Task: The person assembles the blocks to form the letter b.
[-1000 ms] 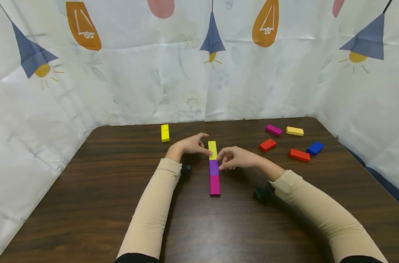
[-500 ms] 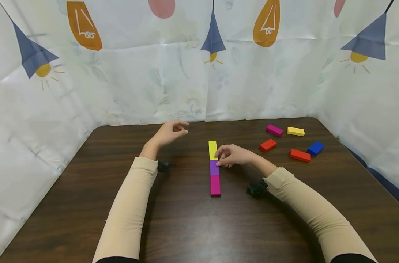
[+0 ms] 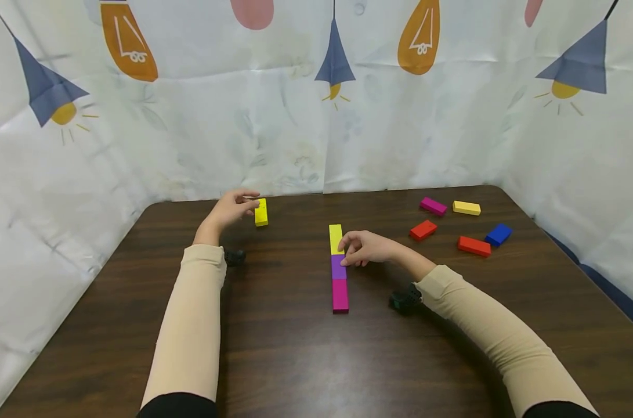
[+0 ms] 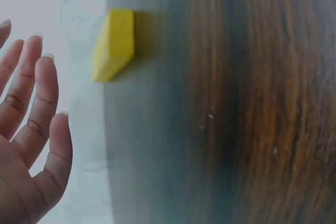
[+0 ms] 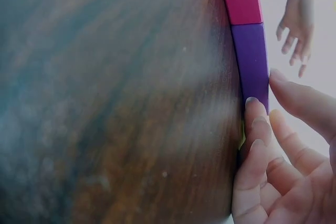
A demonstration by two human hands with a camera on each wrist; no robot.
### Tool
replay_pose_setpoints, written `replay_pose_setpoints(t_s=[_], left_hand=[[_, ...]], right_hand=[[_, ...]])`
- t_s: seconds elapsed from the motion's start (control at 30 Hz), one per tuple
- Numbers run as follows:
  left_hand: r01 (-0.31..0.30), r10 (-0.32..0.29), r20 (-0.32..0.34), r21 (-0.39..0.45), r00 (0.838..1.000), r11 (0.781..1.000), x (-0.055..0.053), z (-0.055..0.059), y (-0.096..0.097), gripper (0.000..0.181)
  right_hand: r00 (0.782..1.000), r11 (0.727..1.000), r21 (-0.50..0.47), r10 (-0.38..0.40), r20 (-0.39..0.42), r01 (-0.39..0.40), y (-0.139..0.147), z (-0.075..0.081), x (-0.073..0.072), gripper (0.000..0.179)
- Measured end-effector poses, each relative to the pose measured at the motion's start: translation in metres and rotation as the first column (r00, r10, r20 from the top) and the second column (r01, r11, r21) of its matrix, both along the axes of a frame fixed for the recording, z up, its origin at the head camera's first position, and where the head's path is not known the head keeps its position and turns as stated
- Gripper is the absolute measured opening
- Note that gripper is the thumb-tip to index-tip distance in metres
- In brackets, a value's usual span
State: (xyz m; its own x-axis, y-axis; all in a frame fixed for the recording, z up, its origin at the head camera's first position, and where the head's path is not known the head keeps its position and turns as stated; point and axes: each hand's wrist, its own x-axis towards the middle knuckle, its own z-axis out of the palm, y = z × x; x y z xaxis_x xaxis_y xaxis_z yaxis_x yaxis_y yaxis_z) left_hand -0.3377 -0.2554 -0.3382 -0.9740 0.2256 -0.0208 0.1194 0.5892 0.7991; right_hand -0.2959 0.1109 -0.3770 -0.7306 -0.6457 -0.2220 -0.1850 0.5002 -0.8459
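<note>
one yellow block (image 3: 261, 216), lying loose and flat near the far edge of the table (image 3: 274, 348), left of that edge's middle, with long axis running from far edge toward near edge. just to the right of the left hand (image 3: 228, 210) and far nearer to it than to the right hand (image 3: 368, 247). left hand relaxed, gripping nothing, with a gap to the block in the left wrist view.

around the table's middle, a straight row of three, end to end, also pointing from far edge to near edge: second yellow block (image 3: 335, 237) farthest, purple block (image 3: 339, 268) between, magenta block (image 3: 339, 295) nearest. against the row's right side, by the yellow-purple joint, the right hand, with loosely bent fingertips resting there, not wrapped round anything.

toward the far right corner, five more, scattered: two red blocks (image 3: 423, 230), one blue block (image 3: 498, 235) beside the outer red, contact impossible to tell; closer to the far edge, another magenta block (image 3: 433, 206) and a pale yellow block (image 3: 466, 208).

counted: nine blocks; two bright yellow, one pale yellow, two magenta, two red, one purple, one blue. beyond the far edge, a pale curtain (image 3: 212, 128) printed with lamps.
</note>
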Motion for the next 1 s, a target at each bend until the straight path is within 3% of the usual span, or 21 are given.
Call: replay_pose_setpoints(t_s=[0.27,0.43,0.63,1.0], left_hand=[[-0.019,0.023,0.09,-0.045,0.996,0.999,-0.016,-0.01,-0.003,0.058],[-0.101,0.108,0.191,-0.046,0.976,0.994,-0.026,-0.022,0.001,0.061],[-0.17,0.182,0.185,-0.079,0.966,0.982,-0.033,-0.031,-0.002,0.064],[-0.032,0.067,0.263,-0.134,0.962,0.99,-0.037,-0.023,0.005,0.077]], right_hand=[[1.0,1.0,0.001,0.011,-0.002,-0.011,0.001,0.003,-0.002,0.033],[1.0,1.0,-0.004,0.031,-0.003,-0.031,0.0,0.0,0.002,0.033],[1.0,1.0,0.008,0.015,0.002,-0.015,-0.002,-0.001,0.002,0.033],[1.0,1.0,0.001,0.013,0.009,-0.013,0.001,-0.002,-0.001,0.032]])
